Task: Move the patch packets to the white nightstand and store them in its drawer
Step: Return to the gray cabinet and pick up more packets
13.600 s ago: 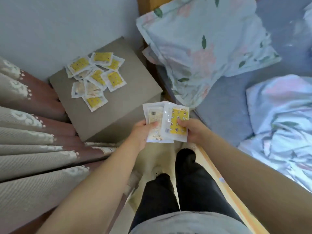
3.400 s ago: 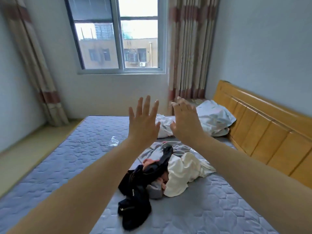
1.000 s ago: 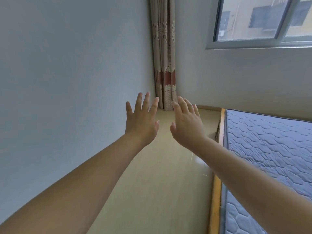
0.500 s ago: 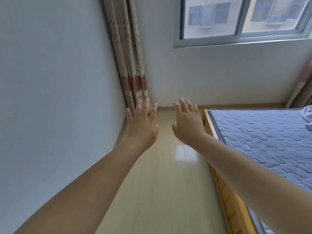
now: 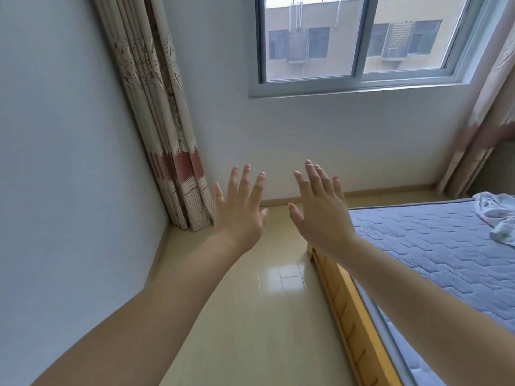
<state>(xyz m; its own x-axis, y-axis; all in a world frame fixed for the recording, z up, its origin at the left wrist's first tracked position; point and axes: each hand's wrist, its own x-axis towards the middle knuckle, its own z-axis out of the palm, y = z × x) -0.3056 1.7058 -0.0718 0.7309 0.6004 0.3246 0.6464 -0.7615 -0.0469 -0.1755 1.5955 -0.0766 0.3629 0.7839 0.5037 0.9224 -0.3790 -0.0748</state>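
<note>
Currently our bare left hand (image 5: 239, 218) and bare right hand (image 5: 320, 221) hover empty, fingers spread apart, above the glossy beige tiled floor (image 5: 264, 330) beside the blue quilted mattress (image 5: 432, 246). The patch packets and white nightstand are out of view, so we can't tell whether storing is done.

Both arms reach forward with the left hand (image 5: 239, 215) and right hand (image 5: 320, 215) raised side by side, backs to the camera, fingers spread and holding nothing. Beyond them are a window (image 5: 354, 43), a patterned curtain (image 5: 164, 129) in the corner and pale floor (image 5: 264, 316). At right lies a blue quilted mattress (image 5: 434, 254) on a wooden bed frame (image 5: 348, 305), with what may be crumpled bedding (image 5: 498, 215) at its edge.
</note>
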